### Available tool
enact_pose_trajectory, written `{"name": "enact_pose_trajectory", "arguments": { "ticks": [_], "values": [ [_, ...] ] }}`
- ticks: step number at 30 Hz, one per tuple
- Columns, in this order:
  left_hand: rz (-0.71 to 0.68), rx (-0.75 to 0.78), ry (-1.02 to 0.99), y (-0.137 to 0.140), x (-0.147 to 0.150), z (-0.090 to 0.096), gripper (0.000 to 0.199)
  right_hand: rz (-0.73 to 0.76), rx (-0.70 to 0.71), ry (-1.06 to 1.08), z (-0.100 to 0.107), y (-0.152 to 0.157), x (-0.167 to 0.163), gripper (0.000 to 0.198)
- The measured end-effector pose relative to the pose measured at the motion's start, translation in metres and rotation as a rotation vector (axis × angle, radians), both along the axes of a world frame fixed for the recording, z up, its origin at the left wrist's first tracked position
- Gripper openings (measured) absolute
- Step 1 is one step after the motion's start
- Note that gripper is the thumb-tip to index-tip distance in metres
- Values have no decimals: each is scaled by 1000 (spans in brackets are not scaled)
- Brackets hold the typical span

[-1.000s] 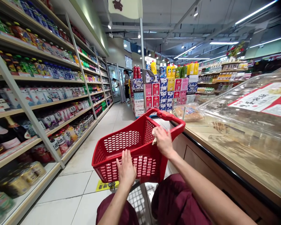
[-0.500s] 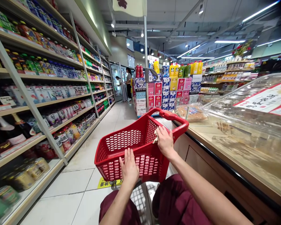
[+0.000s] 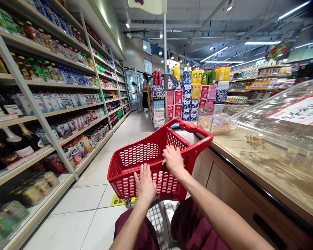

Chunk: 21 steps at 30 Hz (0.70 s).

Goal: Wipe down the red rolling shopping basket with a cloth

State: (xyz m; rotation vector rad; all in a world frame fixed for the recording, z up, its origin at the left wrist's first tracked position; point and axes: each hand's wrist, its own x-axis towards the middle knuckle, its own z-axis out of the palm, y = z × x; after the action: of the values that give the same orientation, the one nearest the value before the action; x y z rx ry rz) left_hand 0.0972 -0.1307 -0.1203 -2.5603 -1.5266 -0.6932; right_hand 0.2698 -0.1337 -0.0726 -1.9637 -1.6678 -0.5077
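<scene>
While left hand lies flat, empty, on red perforated-plastic cart | long axis crosswise | right hand, nearer handle, curls round whitish wad

Head camera looks forward, down over cart.

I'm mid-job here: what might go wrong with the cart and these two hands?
The red cart might roll or turn if the left hand, laid flat against its near side, presses unevenly.

The handle appears close to the counter, so a shove that way could knock it.

The pale wad under the right hand is mostly hidden; a loose hold might drop it into the basket.
</scene>
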Motion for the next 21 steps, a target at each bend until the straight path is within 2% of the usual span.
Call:
{"name": "enact_pose_trajectory", "arguments": {
  "ticks": [3, 6, 9, 11, 13, 15, 17, 19, 21],
  "values": [
    [-23, -2, -30, 1, -5, 6, 63, 130, -76, 60, -4, 6, -40, 50],
    [-19, 19, -125, 4, 6, 16, 56, 202, -74, 200, -1, 5, -54, 57],
    [-132, 24, -143, 8, 37, 27, 55, 246, -11, 290, 3, -1, -38, 55],
    [-196, -21, -109, 12, 57, 33, 52, 192, 67, 277, 3, -7, -21, 55],
    [-194, -54, -109, 18, 62, 36, 44, 116, 114, 219, 1, -12, -4, 54],
    [-153, -46, -141, 26, 47, 33, 36, 92, 114, 146, -3, -16, 7, 50],
    [-86, -9, -169, 35, 17, 26, 35, 102, 106, 91, -6, -19, 11, 46],
    [17, 65, -197, 42, -12, 17, 38, 86, 117, 63, -7, -19, 7, 44],
    [50, 144, -221, 45, -24, 10, 39, 61, 121, 44, -7, -18, 0, 43]
  ]
}}
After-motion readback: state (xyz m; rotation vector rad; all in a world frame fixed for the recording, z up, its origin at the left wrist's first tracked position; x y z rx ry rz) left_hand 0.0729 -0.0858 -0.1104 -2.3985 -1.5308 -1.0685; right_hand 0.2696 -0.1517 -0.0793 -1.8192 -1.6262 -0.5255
